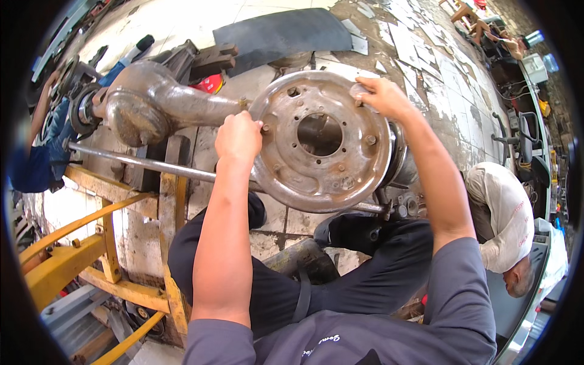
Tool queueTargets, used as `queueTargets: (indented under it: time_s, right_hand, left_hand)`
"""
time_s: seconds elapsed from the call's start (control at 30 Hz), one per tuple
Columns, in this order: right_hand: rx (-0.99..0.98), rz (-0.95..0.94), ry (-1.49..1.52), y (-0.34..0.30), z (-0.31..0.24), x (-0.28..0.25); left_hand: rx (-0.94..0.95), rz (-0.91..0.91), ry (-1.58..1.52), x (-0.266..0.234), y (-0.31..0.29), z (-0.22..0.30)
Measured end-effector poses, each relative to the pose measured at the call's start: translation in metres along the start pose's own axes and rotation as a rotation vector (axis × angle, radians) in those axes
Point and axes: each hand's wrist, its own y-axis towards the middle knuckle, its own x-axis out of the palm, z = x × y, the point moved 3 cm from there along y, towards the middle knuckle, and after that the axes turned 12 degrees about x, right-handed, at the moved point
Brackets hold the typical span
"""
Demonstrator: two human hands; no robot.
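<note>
In front of me stands a round, worn metal wheel drum [286, 146] with a large centre hole and several bolts around its face. My left hand [239, 139] is closed at its left rim; the fingertips are turned away from view. My right hand [383, 97] reaches the upper right rim, thumb and fingers closed around a small grey metal piece [358, 91] beside a bolt. Joining the drum's left side is a greasy axle housing [143, 100] with a bulging middle. A long metal rod [146, 162] passes below the housing and behind my left forearm.
A yellow metal frame [64, 264] fills the lower left. Beyond the drum lies a dark curved sheet [283, 36], with broken tiles [420, 52] to its right. A person in a white shirt [502, 213] bends down at the right; a blue-clothed person [36, 164] is at the far left.
</note>
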Motion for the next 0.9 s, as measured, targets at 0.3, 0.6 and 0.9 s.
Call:
queueTargets:
  time_s: [0.3, 0.6, 0.9]
  right_hand:
    - [-0.019, 0.019, 0.018, 0.0, -0.01, 0.016]
    - [0.059, -0.043, 0.085, -0.006, -0.009, 0.009]
    - [0.026, 0.083, 0.049, 0.002, -0.011, 0.017]
  left_hand:
    - [0.01, 0.005, 0.038, -0.004, -0.003, -0.011]
    - [0.032, 0.023, 0.033, 0.003, 0.0, -0.004]
    - [0.018, 0.009, 0.03, -0.003, -0.003, 0.0]
